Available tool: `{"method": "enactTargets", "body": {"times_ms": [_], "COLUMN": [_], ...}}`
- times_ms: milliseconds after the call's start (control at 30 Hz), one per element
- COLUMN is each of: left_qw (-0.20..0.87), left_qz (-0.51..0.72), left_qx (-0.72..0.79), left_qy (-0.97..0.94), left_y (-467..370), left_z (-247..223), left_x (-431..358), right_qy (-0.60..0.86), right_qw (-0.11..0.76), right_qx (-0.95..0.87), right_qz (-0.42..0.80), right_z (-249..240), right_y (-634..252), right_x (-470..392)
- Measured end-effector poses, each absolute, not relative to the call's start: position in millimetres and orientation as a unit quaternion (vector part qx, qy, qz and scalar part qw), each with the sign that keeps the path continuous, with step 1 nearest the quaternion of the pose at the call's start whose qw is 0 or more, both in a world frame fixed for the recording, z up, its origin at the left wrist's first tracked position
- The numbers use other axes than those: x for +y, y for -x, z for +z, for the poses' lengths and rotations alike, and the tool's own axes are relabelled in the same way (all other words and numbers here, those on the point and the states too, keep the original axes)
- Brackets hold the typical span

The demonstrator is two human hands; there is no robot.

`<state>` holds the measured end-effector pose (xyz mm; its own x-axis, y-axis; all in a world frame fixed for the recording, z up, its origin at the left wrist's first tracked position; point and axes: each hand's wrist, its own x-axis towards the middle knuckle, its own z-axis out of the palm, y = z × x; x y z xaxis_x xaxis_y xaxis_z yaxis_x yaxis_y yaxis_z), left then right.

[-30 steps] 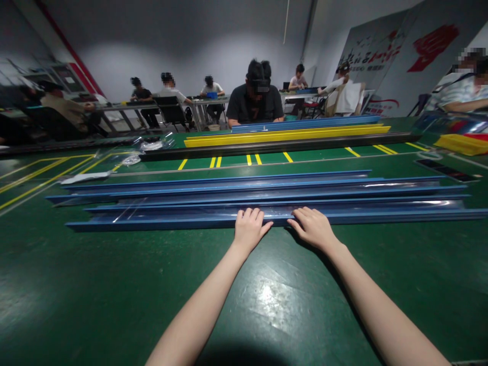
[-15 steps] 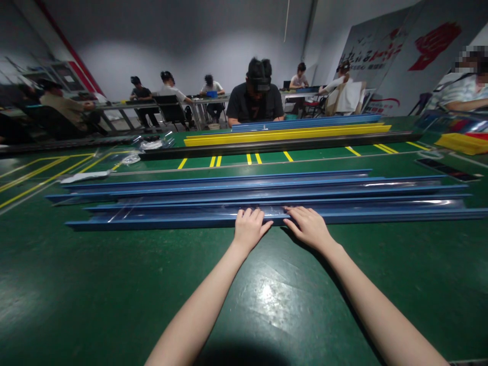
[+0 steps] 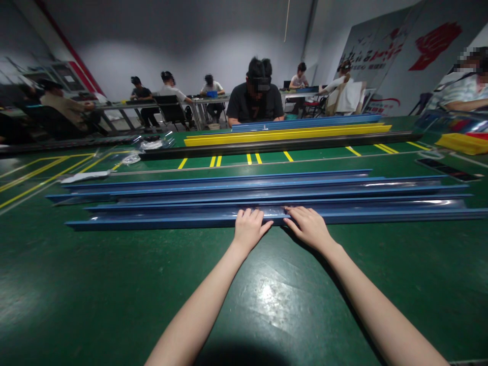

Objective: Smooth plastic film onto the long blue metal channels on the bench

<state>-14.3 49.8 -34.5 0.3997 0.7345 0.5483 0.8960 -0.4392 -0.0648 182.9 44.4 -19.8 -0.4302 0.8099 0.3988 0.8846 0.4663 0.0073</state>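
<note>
A long blue plastic channel (image 3: 175,220) lies crosswise in front of me on the green table, with shiny clear film (image 3: 274,209) in its trough. My left hand (image 3: 249,226) is hooked over its near wall, fingers inside the trough and thumb pointing right along the wall. A short gap to the right, my right hand (image 3: 307,223) grips the same wall, its fingertips on the film and its thumb on the outer side. The hands do not touch each other. Directly behind lie more blue channels (image 3: 213,195), roughly parallel and close together.
Farther back lie a black strip (image 3: 290,144), a yellow channel (image 3: 305,133) and another blue channel (image 3: 324,121). Someone in a dark shirt (image 3: 238,104) sits opposite. A phone-like dark slab (image 3: 448,169) is at right, crumpled clear plastic (image 3: 131,158) at left.
Pale streaks across the film near the left end of the front channel are gone. Both hands stay in the same place on the channel.
</note>
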Motion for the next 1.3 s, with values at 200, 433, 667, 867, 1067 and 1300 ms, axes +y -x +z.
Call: {"method": "enactTargets", "body": {"times_ms": [200, 433, 667, 867, 1067, 1300], "left_qw": [0.177, 0.175, 0.181, 0.188, 0.186, 0.173], "left_qz": [-0.235, -0.24, -0.242, -0.243, -0.241, -0.242], "left_qx": [-0.495, -0.495, -0.5, -0.508, -0.523, -0.526], "left_qy": [0.818, 0.817, 0.812, 0.805, 0.796, 0.797], "left_y": [13.8, 13.8, 13.4, 12.6, 12.4, 12.9], "left_z": [-33.7, -34.0, -34.8, -34.8, -35.3, -33.6], "left_x": [50.2, 50.7, 50.5, 50.0, 50.6, 51.1], "right_qy": [0.503, 0.503, 0.505, 0.506, 0.506, 0.504], "right_qw": [0.178, 0.18, 0.176, 0.173, 0.175, 0.173], "right_qx": [-0.838, -0.838, -0.837, -0.837, -0.836, -0.838], "right_qz": [-0.113, -0.114, -0.116, -0.117, -0.116, -0.114], "right_z": [-20.9, -22.6, -21.8, -21.5, -22.4, -22.5], "right_y": [-182.8, -183.5, -183.0, -182.7, -183.2, -183.3], "right_x": [44.7, 45.6, 45.3, 44.8, 45.1, 45.4]}}
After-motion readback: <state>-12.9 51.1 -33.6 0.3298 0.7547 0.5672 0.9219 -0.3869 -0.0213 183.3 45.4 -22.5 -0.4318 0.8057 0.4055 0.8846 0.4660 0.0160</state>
